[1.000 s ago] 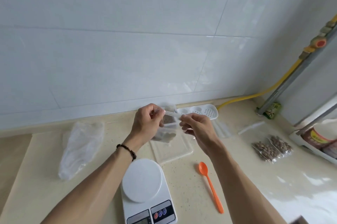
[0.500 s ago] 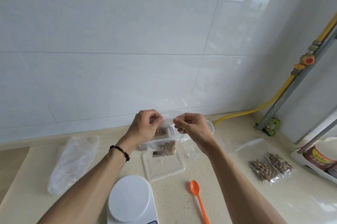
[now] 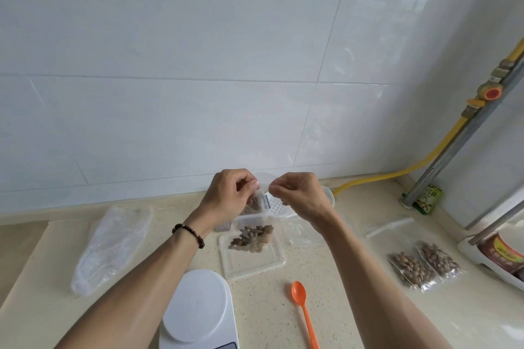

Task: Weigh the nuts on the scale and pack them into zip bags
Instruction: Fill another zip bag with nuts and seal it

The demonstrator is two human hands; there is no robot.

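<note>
While you stood at the table (image 3: pixel 269 317), your left hand (image 3: pixel 226 195) and right hand (image 3: pixel 300 195) each pinched a top corner of a zip bag (image 3: pixel 255 204) of nuts, held up at 12 o'clock. Below it a clear tray (image 3: pixel 252 260) held loose nuts (image 3: pixel 252 236). At 6 o'clock sat the scale (image 3: pixel 198 311), with an orange spoon (image 3: pixel 303 311) at 5 and two filled bags (image 3: pixel 422 266) at 3.
</note>
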